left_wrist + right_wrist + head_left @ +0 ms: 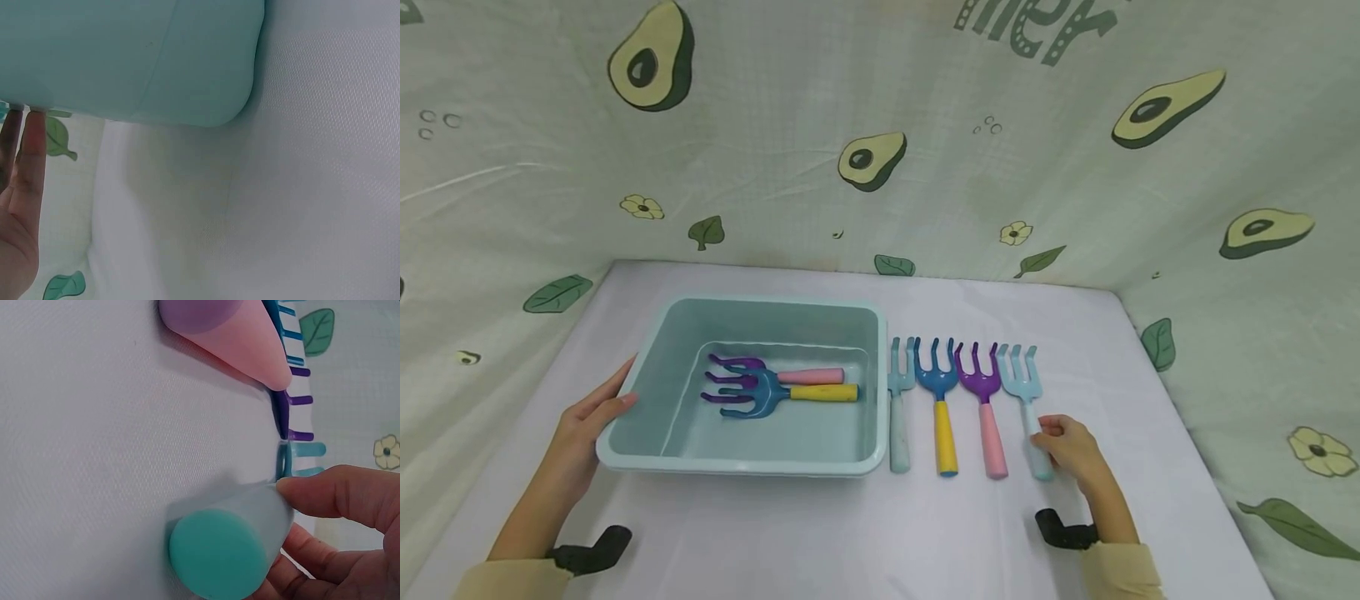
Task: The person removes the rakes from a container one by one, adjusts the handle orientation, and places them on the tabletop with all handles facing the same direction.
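On the table stands a pale blue-green plastic basin (745,467), and my left hand (583,425) holds its left rim, thumb on top and fingers against the outer wall. Inside lie a purple hand fork with a pink handle (811,377) and a blue one with a yellow handle (824,392), overlapping. My right hand (1070,446) pinches the handle of a light blue hand fork (1021,385), the rightmost in a row. In the right wrist view, thumb and fingers lie on either side of that handle (275,506), behind its turquoise end.
Right of the basin, a light blue-green fork (898,425), a blue fork with a yellow handle (945,442) and a purple fork with a pink handle (992,442) lie side by side, tines away from me. An avocado-print cloth (760,167) hangs behind the table.
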`<state>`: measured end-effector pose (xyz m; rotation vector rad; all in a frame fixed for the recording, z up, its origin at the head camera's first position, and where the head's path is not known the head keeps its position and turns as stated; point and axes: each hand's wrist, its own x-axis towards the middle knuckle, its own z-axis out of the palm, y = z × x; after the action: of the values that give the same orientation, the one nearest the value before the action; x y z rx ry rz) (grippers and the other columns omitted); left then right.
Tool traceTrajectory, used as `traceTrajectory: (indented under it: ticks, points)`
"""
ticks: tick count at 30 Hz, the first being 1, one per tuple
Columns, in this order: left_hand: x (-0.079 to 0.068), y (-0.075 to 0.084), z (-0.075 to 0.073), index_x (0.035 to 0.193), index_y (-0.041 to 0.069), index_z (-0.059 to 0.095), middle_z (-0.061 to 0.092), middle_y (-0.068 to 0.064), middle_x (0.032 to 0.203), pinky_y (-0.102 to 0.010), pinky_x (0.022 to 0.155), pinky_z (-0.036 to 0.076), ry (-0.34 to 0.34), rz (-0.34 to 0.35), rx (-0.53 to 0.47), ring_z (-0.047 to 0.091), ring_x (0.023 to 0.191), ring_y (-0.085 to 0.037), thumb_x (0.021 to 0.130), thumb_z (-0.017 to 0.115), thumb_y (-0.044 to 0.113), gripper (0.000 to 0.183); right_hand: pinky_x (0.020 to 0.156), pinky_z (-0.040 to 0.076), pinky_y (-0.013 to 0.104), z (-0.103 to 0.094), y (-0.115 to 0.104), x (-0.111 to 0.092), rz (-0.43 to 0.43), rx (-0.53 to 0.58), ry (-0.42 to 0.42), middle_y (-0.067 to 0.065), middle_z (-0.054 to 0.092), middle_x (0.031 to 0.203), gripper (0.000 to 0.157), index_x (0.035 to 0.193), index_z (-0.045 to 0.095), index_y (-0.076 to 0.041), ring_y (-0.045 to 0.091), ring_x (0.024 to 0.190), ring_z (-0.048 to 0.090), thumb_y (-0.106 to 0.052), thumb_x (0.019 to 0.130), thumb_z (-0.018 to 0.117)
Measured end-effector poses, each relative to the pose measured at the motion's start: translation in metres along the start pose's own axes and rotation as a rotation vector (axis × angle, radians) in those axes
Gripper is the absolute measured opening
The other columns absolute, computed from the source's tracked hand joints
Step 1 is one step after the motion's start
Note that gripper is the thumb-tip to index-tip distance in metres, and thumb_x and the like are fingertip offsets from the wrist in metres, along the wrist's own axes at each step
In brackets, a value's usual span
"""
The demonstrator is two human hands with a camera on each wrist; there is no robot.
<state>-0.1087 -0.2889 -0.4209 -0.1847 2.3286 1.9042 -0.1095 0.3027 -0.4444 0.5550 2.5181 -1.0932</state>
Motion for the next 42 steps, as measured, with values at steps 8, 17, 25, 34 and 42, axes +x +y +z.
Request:
traceTrajectory:
  ticks: [8, 17, 25, 34, 42]
  points:
    - [-0.001, 0.0, -0.001, 0.146, 0.029, 0.028, 0.022, 0.013, 0.153, -0.013, 0.07, 0.046, 0.0, 0.01, -0.04, 0.043, 0.103, 0.011, 0.097, 0.047, 0.024, 0.053, 0.07, 0.045, 0.03, -0.002, -0.004, 0.0, 0.0, -0.037, -0.006, 0.026, 0.051, 0.114, 0.052, 0.128, 0.042, 0.009, 0.026, 0.09, 0.052, -0.021, 0.088, 0.056]
    - [0.001, 0.0, -0.001, 0.146, 0.032, 0.026, 0.018, 0.011, 0.154, -0.01, 0.072, 0.044, 0.008, -0.008, 0.017, 0.037, 0.12, 0.004, 0.097, 0.046, 0.027, 0.053, 0.091, 0.038, 0.059, -0.011, -0.015, -0.006, -0.033, -0.113, -0.081, 0.03, 0.04, 0.134, 0.064, 0.139, 0.03, 0.002, 0.045, 0.118, 0.041, -0.034, 0.091, 0.054]
    - [0.001, 0.001, 0.001, 0.146, 0.033, 0.025, 0.019, 0.011, 0.154, -0.01, 0.073, 0.044, 0.007, -0.001, 0.054, 0.036, 0.123, 0.002, 0.098, 0.046, 0.029, 0.053, 0.089, 0.042, 0.056, -0.017, -0.044, -0.014, -0.144, -0.127, -0.095, 0.028, 0.04, 0.136, 0.073, 0.141, 0.03, 0.001, 0.044, 0.12, 0.041, -0.042, 0.089, 0.057]
    - [0.0, 0.001, 0.002, 0.146, 0.032, 0.026, 0.019, 0.012, 0.154, -0.01, 0.073, 0.045, 0.004, -0.006, 0.03, 0.037, 0.119, 0.005, 0.097, 0.046, 0.028, 0.053, 0.085, 0.046, 0.052, -0.016, -0.1, -0.027, -0.313, -0.122, -0.121, 0.021, 0.046, 0.135, 0.065, 0.139, 0.038, -0.006, 0.038, 0.118, 0.045, -0.037, 0.088, 0.06]
    - [-0.001, 0.0, 0.001, 0.146, 0.032, 0.026, 0.019, 0.011, 0.154, -0.01, 0.072, 0.046, 0.011, -0.001, 0.057, 0.039, 0.113, 0.01, 0.097, 0.046, 0.028, 0.053, 0.079, 0.051, 0.038, -0.01, -0.155, -0.039, -0.532, -0.138, -0.227, 0.016, 0.053, 0.126, 0.056, 0.132, 0.047, -0.007, 0.03, 0.109, 0.05, -0.033, 0.086, 0.064]
